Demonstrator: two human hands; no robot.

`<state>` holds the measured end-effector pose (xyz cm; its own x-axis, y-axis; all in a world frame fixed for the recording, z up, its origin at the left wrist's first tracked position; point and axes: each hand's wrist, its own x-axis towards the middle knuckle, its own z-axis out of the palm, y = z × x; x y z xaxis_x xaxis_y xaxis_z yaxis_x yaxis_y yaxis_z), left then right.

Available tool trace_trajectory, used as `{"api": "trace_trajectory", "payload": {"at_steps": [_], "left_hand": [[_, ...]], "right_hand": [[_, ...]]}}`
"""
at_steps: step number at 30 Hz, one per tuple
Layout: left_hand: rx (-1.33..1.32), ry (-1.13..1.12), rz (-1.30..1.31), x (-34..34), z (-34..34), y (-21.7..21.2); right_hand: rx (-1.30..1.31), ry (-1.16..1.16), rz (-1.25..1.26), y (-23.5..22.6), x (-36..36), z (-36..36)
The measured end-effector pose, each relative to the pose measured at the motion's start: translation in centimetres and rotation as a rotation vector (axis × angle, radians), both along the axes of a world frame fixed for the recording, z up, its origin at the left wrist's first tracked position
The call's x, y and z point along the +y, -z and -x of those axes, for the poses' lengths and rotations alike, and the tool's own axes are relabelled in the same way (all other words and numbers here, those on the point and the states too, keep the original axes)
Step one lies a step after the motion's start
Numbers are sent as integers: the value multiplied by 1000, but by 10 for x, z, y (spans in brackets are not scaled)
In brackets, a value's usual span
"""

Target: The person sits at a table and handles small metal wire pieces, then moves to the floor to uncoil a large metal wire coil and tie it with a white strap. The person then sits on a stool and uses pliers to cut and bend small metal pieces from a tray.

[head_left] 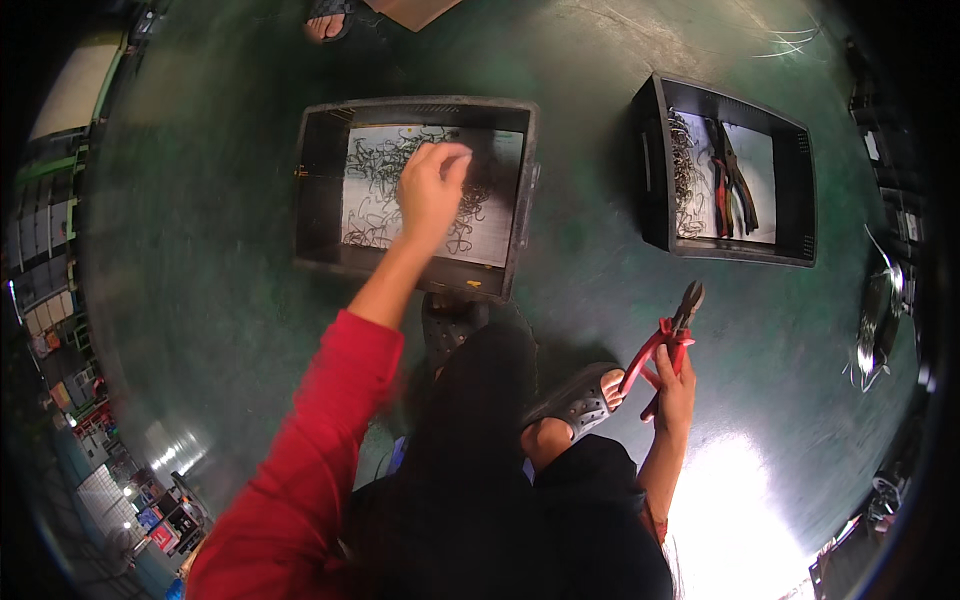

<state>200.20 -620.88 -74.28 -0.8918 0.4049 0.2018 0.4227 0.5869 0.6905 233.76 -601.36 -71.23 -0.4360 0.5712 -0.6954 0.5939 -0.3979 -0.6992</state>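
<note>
Risk first: tangled wire hooks (400, 165) in the near black crate (520, 190), likely to come up in a clump instead of singly, with the extras dropping onto the green floor (220, 250) or snagging on the crate wall. Sharp wire ends also, a likely prick for bare fingertips when pinching blind into the pile. Red-handled cutting pliers (668, 345) held loosely with the jaws pointing up and away, close to the sandalled foot (585, 395); a slip of that grip probably means a drop onto the toes. Possible loss of balance too, given the long reach forward from a low seated position.

Pose: left hand (432, 190) stretched well forward from the red sleeve (320, 430), arm nearly straight, over the middle of the near crate, fingers drawn together at the tips in a pinch just above or on the hooks; hard to tell whether a hook sits between them. Right hand (678, 390) low and close to the body beside the knee, elbow bent, closed around the pliers' handles. Hands well apart. Second black crate (800, 190) to the right, with more wire and spare pliers (735, 185) inside, untouched.
</note>
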Motion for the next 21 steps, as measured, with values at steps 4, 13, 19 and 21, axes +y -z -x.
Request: {"api": "trace_trajectory", "payload": {"at_steps": [4,13,19,21], "left_hand": [[57,161,418,-13,16,49],[-29,208,554,-9,25,71],[-894,8,-98,-28,38,60],[-1095,-23,-378,-35,38,62]], "right_hand": [[-30,-61,-9,5,-7,9],[38,-70,-51,0,-17,32],[95,-91,-20,-5,-20,33],[107,-106,0,-8,-19,33]]}}
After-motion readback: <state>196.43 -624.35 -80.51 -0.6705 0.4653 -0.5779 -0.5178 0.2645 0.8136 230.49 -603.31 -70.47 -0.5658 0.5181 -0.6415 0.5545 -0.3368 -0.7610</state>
